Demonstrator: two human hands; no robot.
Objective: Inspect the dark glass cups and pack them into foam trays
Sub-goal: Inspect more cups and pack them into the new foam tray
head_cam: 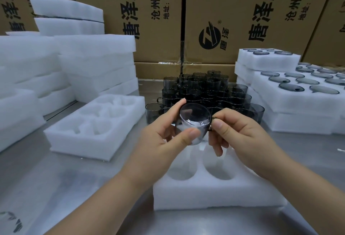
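A white foam tray (205, 193) lay nearest; above it, the left hand (160, 141) gripped a dark glass cup (194, 120); the right hand (240, 137) pinched its handle (210, 130); the cup's axis was tilted, one round end toward the camera.

left grip (158, 141): curled round cup (195, 118) | right grip (240, 137): pinching same cup

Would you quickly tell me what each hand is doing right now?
Left hand: grips the body of the dark glass cup.
Right hand: pinches the same cup by its handle.
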